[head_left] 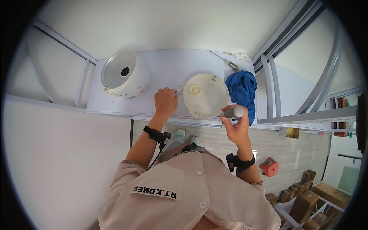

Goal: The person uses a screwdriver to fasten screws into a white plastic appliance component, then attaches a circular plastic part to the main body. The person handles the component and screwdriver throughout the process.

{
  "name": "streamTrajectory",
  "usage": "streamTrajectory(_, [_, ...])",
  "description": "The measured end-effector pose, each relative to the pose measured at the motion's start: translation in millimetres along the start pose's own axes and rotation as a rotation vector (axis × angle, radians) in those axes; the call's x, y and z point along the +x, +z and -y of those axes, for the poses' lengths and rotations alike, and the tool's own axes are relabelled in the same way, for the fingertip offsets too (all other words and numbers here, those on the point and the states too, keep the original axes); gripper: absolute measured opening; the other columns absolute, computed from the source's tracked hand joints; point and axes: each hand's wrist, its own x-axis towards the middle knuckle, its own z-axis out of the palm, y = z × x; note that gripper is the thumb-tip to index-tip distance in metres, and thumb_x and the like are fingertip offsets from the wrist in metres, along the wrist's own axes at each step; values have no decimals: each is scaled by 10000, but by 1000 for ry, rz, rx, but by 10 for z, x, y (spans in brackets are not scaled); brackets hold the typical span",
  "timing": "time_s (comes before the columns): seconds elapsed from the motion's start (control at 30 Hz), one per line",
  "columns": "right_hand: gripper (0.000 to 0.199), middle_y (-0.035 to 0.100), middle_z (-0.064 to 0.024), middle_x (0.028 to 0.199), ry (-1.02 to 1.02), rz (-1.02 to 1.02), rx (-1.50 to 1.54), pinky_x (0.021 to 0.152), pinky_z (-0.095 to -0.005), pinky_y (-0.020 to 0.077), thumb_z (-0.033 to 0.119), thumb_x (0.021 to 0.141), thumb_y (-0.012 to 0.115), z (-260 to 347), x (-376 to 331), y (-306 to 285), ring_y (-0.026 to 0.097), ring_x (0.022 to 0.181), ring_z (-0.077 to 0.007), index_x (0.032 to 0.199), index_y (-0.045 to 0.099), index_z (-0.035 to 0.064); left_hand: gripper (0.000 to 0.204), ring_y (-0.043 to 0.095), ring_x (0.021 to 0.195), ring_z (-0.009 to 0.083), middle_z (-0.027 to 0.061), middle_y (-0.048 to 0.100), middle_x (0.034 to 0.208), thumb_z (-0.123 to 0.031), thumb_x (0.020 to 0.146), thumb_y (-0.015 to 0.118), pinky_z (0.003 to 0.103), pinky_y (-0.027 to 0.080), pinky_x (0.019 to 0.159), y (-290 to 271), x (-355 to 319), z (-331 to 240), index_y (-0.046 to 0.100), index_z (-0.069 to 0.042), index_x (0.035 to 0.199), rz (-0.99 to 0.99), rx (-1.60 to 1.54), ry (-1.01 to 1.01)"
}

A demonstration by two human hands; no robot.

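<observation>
My right hand (pixel 236 128) is wrapped round a grey-handled screwdriver (pixel 234 112), its tip pointing left past the near right rim of a round cream plastic lid (pixel 214 100). The lid lies on the white table and has a raised ring and small fittings on it. Left of the lid, my left hand (pixel 166 102) rests on the tabletop with its fingers curled in; whatever is under the fingertips is hidden. Several tiny dark pieces, perhaps screws, lie beside that hand. Farther left stands a round white appliance body (pixel 142 78) with a metal face and a dark central hole.
A crumpled blue cloth (pixel 241 85) lies right of the lid. Behind it are a second screwdriver (pixel 231 64) and a white crumpled tissue (pixel 241 57). Metal frame posts (pixel 274 88) rise at the table's right end. A red roll (pixel 269 167) and cardboard boxes (pixel 304 205) are on the right.
</observation>
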Motion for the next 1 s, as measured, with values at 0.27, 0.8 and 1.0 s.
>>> streamTrajectory(0.27, [449,759,-117,1206,115,-64,115,1033,-366,567,16,982,846,98,20,35,735,1135,-199,1337,571,14,170,671,1156,294,16,774,1105,-216,982,763,501,461,1037,273,246,44,835,-176,1131,106,77,24])
streamTrajectory(0.8, [535,803,-85,1190,178,-30,130,927,-331,553,53,981,861,-50,319,391,754,1094,-166,1422,557,41,130,648,1085,300,54,760,1044,-228,1063,675,514,419,999,361,398,153,759,-129,1056,133,-22,164])
streamTrajectory(1.0, [534,793,-91,1204,169,-43,112,950,-345,564,33,984,846,-58,423,487,758,1118,-181,1434,558,42,154,668,991,334,85,742,984,-220,1090,665,489,514,907,48,495,-31,730,-81,1105,173,-438,245])
